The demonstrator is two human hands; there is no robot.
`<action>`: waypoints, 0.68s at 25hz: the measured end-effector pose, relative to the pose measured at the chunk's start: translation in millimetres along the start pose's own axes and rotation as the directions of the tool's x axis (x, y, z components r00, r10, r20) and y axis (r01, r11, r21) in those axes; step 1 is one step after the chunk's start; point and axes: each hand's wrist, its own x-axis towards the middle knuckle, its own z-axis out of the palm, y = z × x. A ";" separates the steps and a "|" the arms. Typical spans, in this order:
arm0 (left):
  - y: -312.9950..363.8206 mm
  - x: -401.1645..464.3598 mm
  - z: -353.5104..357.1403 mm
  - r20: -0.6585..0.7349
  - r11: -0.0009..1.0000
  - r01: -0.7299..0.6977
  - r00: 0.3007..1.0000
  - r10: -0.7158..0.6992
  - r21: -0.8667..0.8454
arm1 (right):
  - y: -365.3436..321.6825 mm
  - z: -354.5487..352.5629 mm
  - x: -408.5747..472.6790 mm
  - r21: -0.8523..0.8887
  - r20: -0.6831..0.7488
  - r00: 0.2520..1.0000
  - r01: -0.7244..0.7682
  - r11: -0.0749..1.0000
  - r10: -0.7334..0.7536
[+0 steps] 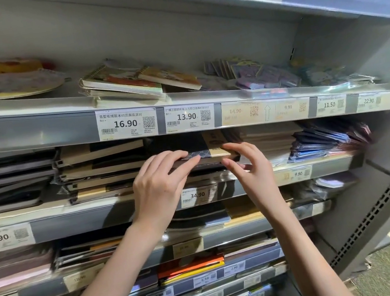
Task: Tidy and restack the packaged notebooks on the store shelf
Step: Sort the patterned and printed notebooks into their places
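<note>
A dark patterned packaged notebook with a tan paper band (211,154) lies on top of a stack on the middle shelf (333,163). My left hand (158,182) grips its left front corner, fingers on top. My right hand (248,164) pinches its right front edge at the tan band, thumb beneath. To the left stands an uneven stack of tan-and-black packaged notebooks (99,169) with several edges sticking out. Further left lies a stack of dark notebooks (5,179).
Spiral notebooks (126,81) lie askew on the shelf above, over price tags (127,123). Blue wrapped packs (317,143) sit right of my hands. Lower shelves hold more stacked notebooks, one orange (190,265). A perforated grey side panel (379,207) closes the right.
</note>
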 end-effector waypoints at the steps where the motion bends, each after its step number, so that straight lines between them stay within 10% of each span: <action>1: -2.5 2.5 3.0 0.013 1.000 -0.008 1.000 0.008 0.010 | 2.3 4.1 3.1 -0.005 -0.039 0.999 -0.002 1.000 0.002; 17: -8.8 37.9 6.6 0.276 0.984 0.159 0.945 -0.175 0.079 | 20.8 24.6 17.2 -0.222 -0.205 0.979 -0.056 0.973 0.009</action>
